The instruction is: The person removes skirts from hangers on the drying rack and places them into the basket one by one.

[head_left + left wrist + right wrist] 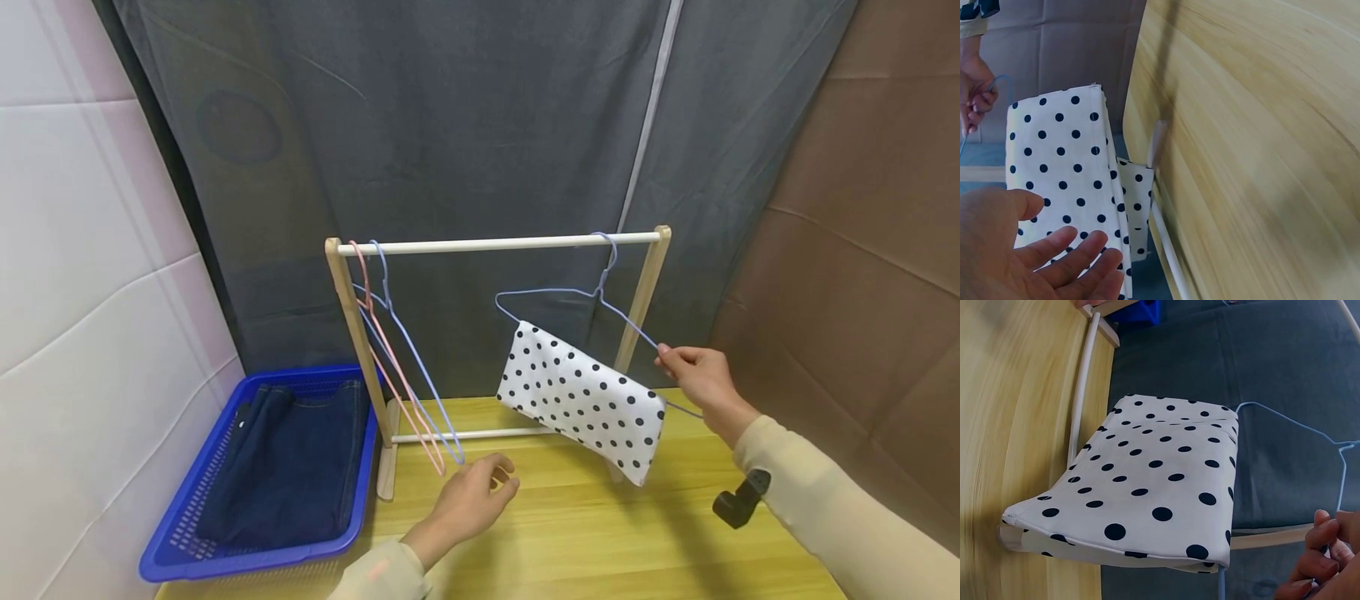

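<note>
My right hand (701,379) pinches the sloping side of a light blue wire hanger (600,292), whose hook hangs over the rack's white rod (480,245) near its right end. Folded over the hanger's lower bar is a white cloth with black polka dots (581,392), tilted down to the right. In the right wrist view, fingers (1322,537) curl at the hanger's wire beside the cloth (1154,481). Low in front of the rack, my left hand (468,500) holds nothing, its fingers loosely bent. The left wrist view shows it in front of the cloth (1060,150).
A pink hanger (381,333) and another blue hanger (416,354) hang at the rod's left end. Left of the rack, a blue plastic basket (247,564) holds folded dark blue jeans (288,467). A grey curtain (465,125) hangs behind the wooden table (570,533).
</note>
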`<control>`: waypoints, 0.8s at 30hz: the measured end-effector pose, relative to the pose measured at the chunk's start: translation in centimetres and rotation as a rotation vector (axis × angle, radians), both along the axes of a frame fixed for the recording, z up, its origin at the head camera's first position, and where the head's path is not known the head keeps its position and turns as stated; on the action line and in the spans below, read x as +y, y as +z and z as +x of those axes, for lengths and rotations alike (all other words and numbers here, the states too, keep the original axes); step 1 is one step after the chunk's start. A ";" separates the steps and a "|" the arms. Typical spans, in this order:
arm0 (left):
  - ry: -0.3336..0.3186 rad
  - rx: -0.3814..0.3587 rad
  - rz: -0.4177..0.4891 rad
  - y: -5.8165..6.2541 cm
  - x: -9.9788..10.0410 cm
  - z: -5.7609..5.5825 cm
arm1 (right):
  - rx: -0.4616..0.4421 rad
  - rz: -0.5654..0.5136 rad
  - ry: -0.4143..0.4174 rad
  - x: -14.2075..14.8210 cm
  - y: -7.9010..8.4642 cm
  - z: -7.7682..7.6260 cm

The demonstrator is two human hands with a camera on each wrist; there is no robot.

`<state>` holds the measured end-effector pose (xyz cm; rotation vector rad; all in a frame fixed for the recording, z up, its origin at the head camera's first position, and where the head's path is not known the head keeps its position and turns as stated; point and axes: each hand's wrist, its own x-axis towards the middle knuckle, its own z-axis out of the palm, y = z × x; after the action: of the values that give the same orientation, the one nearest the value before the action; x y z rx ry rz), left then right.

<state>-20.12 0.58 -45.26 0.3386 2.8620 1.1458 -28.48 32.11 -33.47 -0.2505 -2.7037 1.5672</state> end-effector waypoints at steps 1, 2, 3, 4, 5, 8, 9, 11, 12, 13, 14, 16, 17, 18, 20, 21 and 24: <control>-0.001 0.001 -0.003 0.0 0.1 -0.2 | -0.002 -0.001 -0.001 0.0 0.0 0.0; -0.003 0.003 -0.002 0.0 0.1 -0.3 | -0.004 -0.001 -0.002 0.1 0.0 0.0; -0.004 0.005 -0.002 0.0 0.2 -0.5 | -0.006 -0.002 -0.001 0.1 0.0 -0.1; -0.005 0.007 0.001 0.0 0.3 -0.6 | -0.008 -0.004 -0.002 0.1 -0.1 -0.1; -0.006 0.009 0.000 0.0 0.3 -0.8 | -0.010 -0.005 -0.003 0.1 -0.1 -0.1; -0.008 0.015 0.002 -0.1 0.5 -1.3 | -0.008 -0.010 -0.009 0.1 -0.1 -0.3; -0.009 0.016 0.001 -0.1 0.6 -1.5 | -0.008 -0.013 -0.011 0.1 -0.1 -0.3; -0.012 0.021 0.000 -0.2 0.8 -1.7 | -0.008 -0.012 -0.009 0.1 -0.1 -0.3; -0.012 0.019 0.001 -0.2 0.9 -1.8 | -0.007 -0.011 -0.008 0.0 0.0 -0.3; -0.013 0.015 0.002 -0.2 1.0 -1.8 | -0.009 -0.011 -0.007 0.0 0.0 -0.3; -0.013 0.011 0.003 -0.1 1.1 -1.9 | -0.009 -0.012 -0.006 0.0 0.0 -0.3; -0.012 0.005 0.002 -0.1 1.2 -2.0 | -0.006 -0.011 -0.004 0.0 0.1 -0.3; -0.010 0.003 0.002 -0.1 1.3 -2.1 | -0.005 -0.013 -0.004 0.0 0.1 -0.3; -0.005 -0.003 0.001 -0.1 1.4 -2.2 | -0.005 -0.013 -0.002 0.0 0.1 -0.4; 0.003 -0.004 -0.001 -0.2 1.6 -2.3 | -0.003 -0.015 0.001 0.1 0.1 -0.4; 0.008 -0.004 -0.003 -0.2 1.7 -2.4 | -0.003 -0.017 0.002 0.1 0.1 -0.4; 0.020 -0.006 -0.005 -0.4 1.9 -2.7 | 0.001 -0.018 0.002 0.3 -0.1 -0.5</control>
<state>-22.81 2.50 -45.63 0.3067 2.8685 1.1411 -28.99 32.37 -33.53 -0.2474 -2.6907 1.5919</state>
